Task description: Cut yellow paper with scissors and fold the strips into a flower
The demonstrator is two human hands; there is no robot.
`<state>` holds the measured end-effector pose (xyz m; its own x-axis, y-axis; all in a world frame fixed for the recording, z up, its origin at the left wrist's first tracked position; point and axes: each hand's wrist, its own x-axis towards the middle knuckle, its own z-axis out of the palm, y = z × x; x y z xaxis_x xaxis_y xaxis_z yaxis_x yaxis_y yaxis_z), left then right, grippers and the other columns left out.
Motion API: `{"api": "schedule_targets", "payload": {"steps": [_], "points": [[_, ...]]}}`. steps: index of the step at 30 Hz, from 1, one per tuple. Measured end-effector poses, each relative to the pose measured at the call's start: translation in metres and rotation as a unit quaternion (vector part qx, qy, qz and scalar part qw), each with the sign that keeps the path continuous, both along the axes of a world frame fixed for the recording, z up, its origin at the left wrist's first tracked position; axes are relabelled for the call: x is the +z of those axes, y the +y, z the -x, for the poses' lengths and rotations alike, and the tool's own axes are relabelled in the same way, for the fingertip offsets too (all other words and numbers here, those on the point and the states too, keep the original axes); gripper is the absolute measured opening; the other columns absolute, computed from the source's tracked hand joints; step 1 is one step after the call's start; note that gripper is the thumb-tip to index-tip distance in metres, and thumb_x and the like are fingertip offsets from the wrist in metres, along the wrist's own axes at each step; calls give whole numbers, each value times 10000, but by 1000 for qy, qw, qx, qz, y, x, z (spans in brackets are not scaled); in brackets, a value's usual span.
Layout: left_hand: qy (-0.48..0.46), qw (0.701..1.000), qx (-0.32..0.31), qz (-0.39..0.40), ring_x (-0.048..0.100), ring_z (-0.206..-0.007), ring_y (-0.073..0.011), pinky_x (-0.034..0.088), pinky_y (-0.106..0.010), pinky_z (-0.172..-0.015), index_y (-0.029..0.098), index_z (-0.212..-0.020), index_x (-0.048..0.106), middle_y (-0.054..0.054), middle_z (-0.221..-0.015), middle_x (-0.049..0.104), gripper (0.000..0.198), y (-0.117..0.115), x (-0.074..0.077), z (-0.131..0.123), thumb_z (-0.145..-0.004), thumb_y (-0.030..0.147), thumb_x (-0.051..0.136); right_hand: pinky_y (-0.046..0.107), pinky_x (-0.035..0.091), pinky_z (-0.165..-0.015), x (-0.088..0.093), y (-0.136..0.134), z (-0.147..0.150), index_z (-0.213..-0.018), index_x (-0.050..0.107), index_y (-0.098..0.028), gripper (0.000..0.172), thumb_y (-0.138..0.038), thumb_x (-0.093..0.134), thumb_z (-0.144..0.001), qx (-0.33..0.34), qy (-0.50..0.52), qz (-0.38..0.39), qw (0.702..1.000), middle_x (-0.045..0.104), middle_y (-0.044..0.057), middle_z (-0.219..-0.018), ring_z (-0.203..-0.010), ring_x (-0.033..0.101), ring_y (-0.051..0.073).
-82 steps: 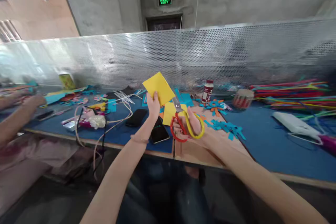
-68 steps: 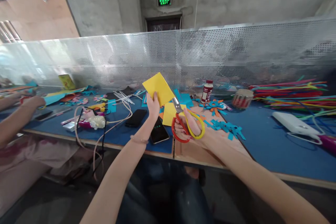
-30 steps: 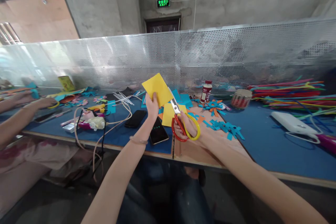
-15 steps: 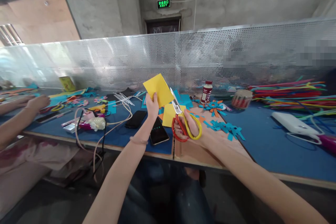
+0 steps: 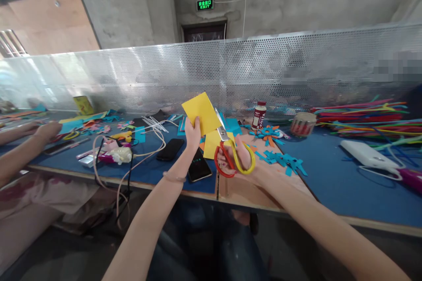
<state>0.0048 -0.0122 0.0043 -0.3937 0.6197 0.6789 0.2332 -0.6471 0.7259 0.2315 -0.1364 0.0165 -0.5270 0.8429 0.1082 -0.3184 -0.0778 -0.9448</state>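
A yellow sheet of paper (image 5: 205,113) is held up above the table, pinched at its lower left part by my left hand (image 5: 193,133), thumb in front. My right hand (image 5: 235,156) grips scissors (image 5: 223,133) with one red and one yellow handle loop. The blades point up and lie at the paper's right edge; part of them is hidden behind it. Beneath, another yellow sheet (image 5: 211,145) lies on the table, partly covered by a black phone (image 5: 199,167) and my hands. Cut blue paper strips (image 5: 286,161) lie right of my right hand.
A perforated metal screen (image 5: 148,79) runs along the table's back. Near it stand a dark red-capped bottle (image 5: 259,115) and a round tub (image 5: 303,124). Colourful pipe cleaners (image 5: 362,116) lie right. A glue gun (image 5: 115,153) with cables is left, beyond it another person's hands (image 5: 48,131).
The scissors' handles have spread apart a little and the blades have moved in against the paper's right edge. My left hand and the sheet have shifted slightly to the right.
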Motion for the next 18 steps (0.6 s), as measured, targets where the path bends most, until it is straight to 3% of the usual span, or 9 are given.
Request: {"api": "schedule_targets", "payload": {"steps": [5,11,18], "points": [[5,1000,1,-2,596,-875,-199,512,-320,-714,182,-977,503,-73,-907,595,319,-2,1,-1,-856,471,444,326,510,-607,13,-3,-17,-721,582,-118,381,-459,440,-817,13,-18,10,1000,667,82,-732,-727,628,152],[9,1000,9,-4,590,-917,-212,501,-343,-758,184,-959,510,-76,-920,595,292,-5,3,-2,-855,451,457,326,530,-591,-2,-38,-30,-727,549,-188,261,-441,521,-786,32,-16,49,998,662,60,-676,-684,642,171],[8,1000,7,-6,587,-926,-210,499,-340,-766,190,-930,510,-70,-908,597,259,-5,4,-1,-855,434,466,334,515,-553,-10,-14,-23,-750,549,-162,367,-490,405,-827,3,-7,53,999,664,82,-702,-628,628,161]]}}
